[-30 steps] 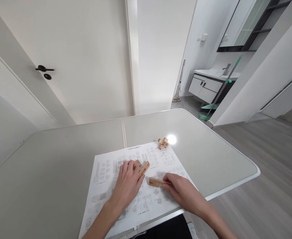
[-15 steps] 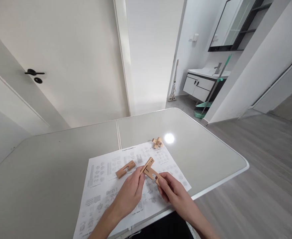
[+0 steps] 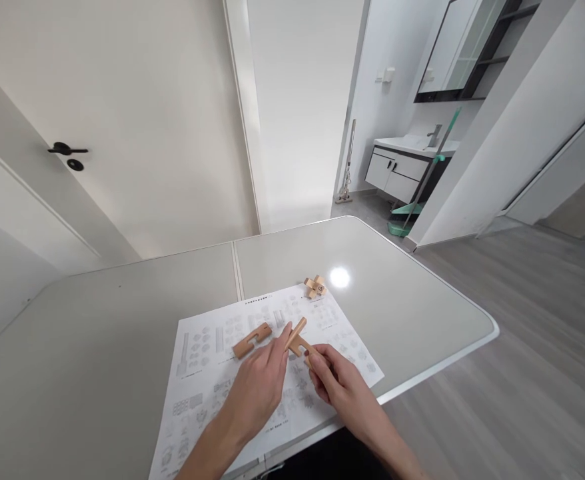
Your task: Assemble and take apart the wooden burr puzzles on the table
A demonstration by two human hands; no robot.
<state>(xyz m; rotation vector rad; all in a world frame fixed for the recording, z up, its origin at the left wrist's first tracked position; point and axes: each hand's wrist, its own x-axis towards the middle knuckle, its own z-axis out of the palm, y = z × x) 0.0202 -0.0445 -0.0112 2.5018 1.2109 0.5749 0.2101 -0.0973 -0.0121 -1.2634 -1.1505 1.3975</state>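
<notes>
Both hands meet over a printed instruction sheet [image 3: 207, 393] on a grey table [image 3: 97, 333]. My left hand [image 3: 260, 387] pinches a notched wooden bar [image 3: 296, 331] that points up and to the right. My right hand [image 3: 337, 383] grips a second wooden bar [image 3: 305, 348], and the two bars cross where the fingertips meet. A third notched wooden bar [image 3: 251, 340] lies loose on the sheet just left of my left hand. A small assembled wooden cross piece [image 3: 315, 287] sits at the sheet's far right corner.
The table's rounded right edge [image 3: 487, 330] drops to a wooden floor. A seam [image 3: 236, 273] splits the tabletop. Behind stands a white door with a black handle [image 3: 67, 149]. To the right, a bathroom holds a vanity [image 3: 402, 170], a mop and a green broom [image 3: 412, 200].
A second ago both hands lay flat on bars on the sheet. They then lifted one bar each and brought them together; the crossed bars now sit tighter, and one bar stays on the sheet.
</notes>
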